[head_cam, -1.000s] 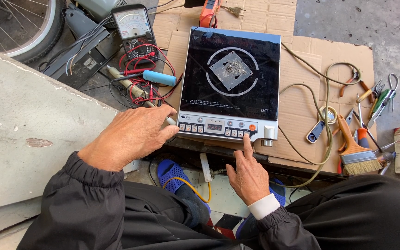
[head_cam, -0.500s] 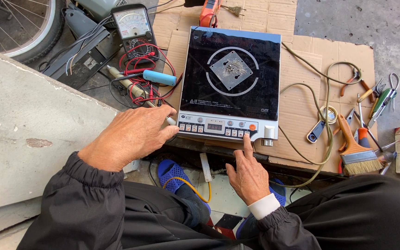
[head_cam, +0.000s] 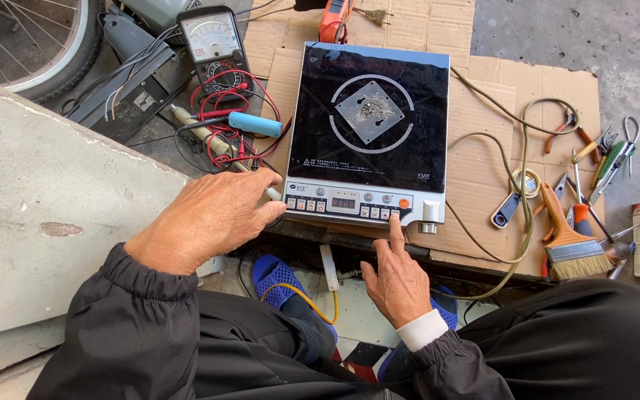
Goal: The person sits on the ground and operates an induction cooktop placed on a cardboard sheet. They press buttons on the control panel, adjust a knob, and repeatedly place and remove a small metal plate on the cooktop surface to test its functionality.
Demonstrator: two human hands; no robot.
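A black-topped induction cooker [head_cam: 370, 126] lies on flattened cardboard [head_cam: 475, 148], its grey control strip facing me. My right hand [head_cam: 398, 278] has its index finger stretched out onto a button near the orange one on that strip, the other fingers curled. My left hand [head_cam: 209, 218] rests palm down at the cooker's front left corner, fingers bent over a thin pale rod-like tool there; whether it grips the tool I cannot tell.
An analogue multimeter [head_cam: 212, 44] with red and black leads [head_cam: 227, 118] lies at the back left. A paintbrush [head_cam: 568, 237], pliers and screwdrivers [head_cam: 594, 159] lie on the right. A grey cord [head_cam: 516, 185] loops across the cardboard. A concrete slab [head_cam: 38, 215] is on my left, a bicycle wheel [head_cam: 31, 37] behind it.
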